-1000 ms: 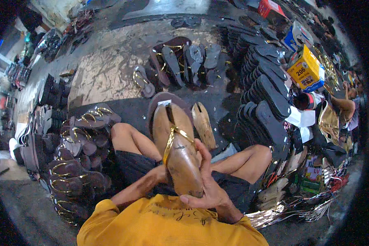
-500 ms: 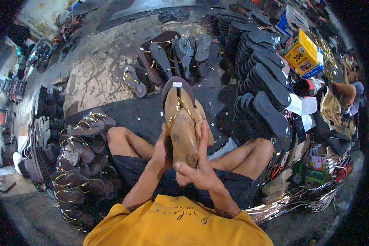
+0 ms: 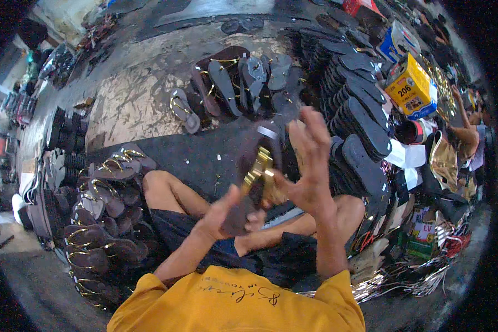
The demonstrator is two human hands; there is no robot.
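Dark brown sandal [image 3: 248, 195], kinda blurry, shiny gold strap [image 3: 259, 165], white tag [image 3: 267, 132] up at the toe, tilted over the lap. Left hand [image 3: 218, 214]'s gripping the heel; right hand [image 3: 312, 176]'s by the strap, fingers up, can't tell if they're holding anything.

Dark digits and small print mark the yellow box [image 3: 412, 83], black script the yellow shirt [image 3: 232, 304], and pinkish letters the green-and-white package [image 3: 422, 239].
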